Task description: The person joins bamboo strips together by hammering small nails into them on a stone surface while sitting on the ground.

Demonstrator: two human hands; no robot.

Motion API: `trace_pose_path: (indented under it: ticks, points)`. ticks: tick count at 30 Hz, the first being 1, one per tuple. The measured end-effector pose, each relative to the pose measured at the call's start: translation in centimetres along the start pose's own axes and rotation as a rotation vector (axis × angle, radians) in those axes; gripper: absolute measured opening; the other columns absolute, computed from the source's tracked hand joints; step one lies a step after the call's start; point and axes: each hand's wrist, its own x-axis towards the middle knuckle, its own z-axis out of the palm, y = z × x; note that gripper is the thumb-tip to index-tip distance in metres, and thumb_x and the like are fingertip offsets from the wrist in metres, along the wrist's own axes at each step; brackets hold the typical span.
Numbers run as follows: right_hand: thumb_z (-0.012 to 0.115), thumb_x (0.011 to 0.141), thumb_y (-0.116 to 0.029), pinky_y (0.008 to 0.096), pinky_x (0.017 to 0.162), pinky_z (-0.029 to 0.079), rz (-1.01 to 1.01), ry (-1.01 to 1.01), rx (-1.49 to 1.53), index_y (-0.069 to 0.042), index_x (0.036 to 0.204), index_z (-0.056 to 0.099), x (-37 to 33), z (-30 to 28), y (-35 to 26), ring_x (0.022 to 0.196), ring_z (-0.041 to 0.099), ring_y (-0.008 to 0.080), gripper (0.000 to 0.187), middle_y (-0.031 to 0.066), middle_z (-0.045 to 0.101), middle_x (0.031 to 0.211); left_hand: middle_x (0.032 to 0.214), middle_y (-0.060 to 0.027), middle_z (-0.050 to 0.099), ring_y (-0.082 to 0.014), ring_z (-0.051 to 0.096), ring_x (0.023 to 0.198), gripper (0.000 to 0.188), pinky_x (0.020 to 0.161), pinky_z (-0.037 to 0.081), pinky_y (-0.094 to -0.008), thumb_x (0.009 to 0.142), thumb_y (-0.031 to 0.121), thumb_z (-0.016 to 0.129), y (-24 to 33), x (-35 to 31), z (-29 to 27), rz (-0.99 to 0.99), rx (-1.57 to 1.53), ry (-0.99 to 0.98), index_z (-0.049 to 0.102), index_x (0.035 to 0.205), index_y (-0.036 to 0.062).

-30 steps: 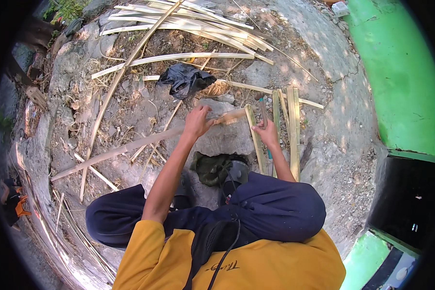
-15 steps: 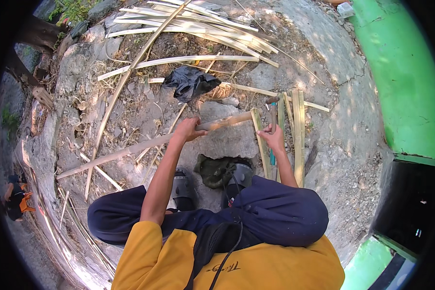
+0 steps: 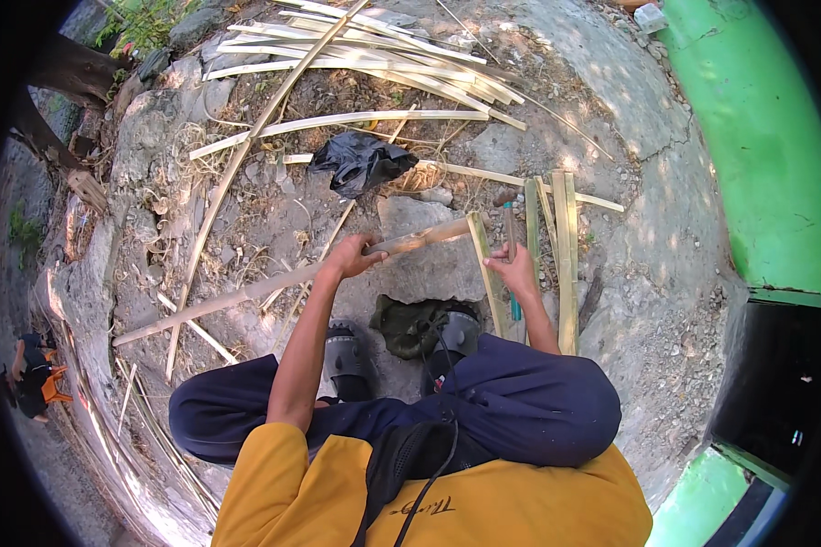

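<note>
My left hand (image 3: 356,257) is closed around a long wooden pole (image 3: 237,296), which slants from the lower left up to the flat stone in front of me. The pole's right end meets the top of a short bamboo strip (image 3: 488,273) standing at a slant. My right hand (image 3: 514,271) is closed around the handle of a hammer (image 3: 511,232) with teal parts, its head pointing away from me. My right thumb and fingertips are close to the strip's right edge; whether they touch it I cannot tell.
A flat stone (image 3: 420,269) lies before my feet, with a dark cloth (image 3: 401,326) by my shoes. Bamboo slats (image 3: 566,260) lie to the right. Beyond are a black plastic bag (image 3: 360,164) and a pile of pale strips (image 3: 374,59). A green wall (image 3: 757,137) stands right.
The hammer's head has come slightly nearer and to the left in my right hand. The pole's end and the bamboo strip's top have shifted slightly left and nearer. Both hands keep their hold.
</note>
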Motion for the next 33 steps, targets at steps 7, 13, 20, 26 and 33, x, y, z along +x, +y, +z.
trace_pose_path:
  ticks: [7,13,20,26,33]
  points:
    - [0.094,0.069,-0.014,0.0359,0.081,0.058,-0.031,0.014,-0.061,-0.004,0.098,0.058,0.2,0.3,1.5,0.087,0.073,0.0186,0.046,0.0095,0.076,0.091,0.094,-0.0233,0.074,-0.0413,0.071,0.09,0.048,0.079,0.054,-0.0502,0.09,0.048,0.077,-0.3,-0.1,1.1,-0.016,0.032,0.037,0.073,0.104,0.0017]
    - [0.093,0.069,-0.013,0.0363,0.08,0.058,-0.036,0.014,-0.046,-0.004,0.098,0.059,0.9,1.0,2.6,0.086,0.073,0.0199,0.045,0.0092,0.076,0.092,0.095,-0.0233,0.074,-0.0403,0.071,0.092,0.048,0.081,0.054,-0.0489,0.09,0.045,0.077,-1.1,0.0,1.4,-0.018,0.021,0.069,0.072,0.105,-0.0001]
    - [0.092,0.07,-0.015,0.0384,0.081,0.056,-0.028,0.043,-0.047,-0.004,0.1,0.06,1.4,1.3,4.3,0.087,0.073,0.0218,0.045,0.0083,0.077,0.092,0.098,-0.0242,0.075,-0.0398,0.072,0.094,0.047,0.083,0.055,-0.0467,0.092,0.043,0.077,-0.8,0.0,2.3,0.021,-0.022,0.159,0.071,0.11,-0.0006]
    - [0.092,0.07,-0.013,0.038,0.081,0.056,-0.018,0.049,-0.076,-0.004,0.099,0.06,0.2,1.4,3.3,0.086,0.073,0.0211,0.044,0.0077,0.077,0.09,0.098,-0.024,0.075,-0.0392,0.073,0.093,0.049,0.083,0.056,-0.0465,0.093,0.043,0.076,-1.3,-0.2,2.4,-0.015,-0.015,0.139,0.07,0.11,-0.002]
    - [0.091,0.069,-0.01,0.0365,0.081,0.056,-0.02,0.001,-0.037,-0.005,0.096,0.058,-1.5,1.1,1.9,0.085,0.071,0.0183,0.043,0.0061,0.075,0.088,0.092,-0.0184,0.075,-0.0293,0.073,0.086,0.049,0.078,0.056,-0.0418,0.091,0.044,0.076,-2.4,-0.2,1.5,-0.062,-0.056,0.039,0.072,0.105,-0.0026]
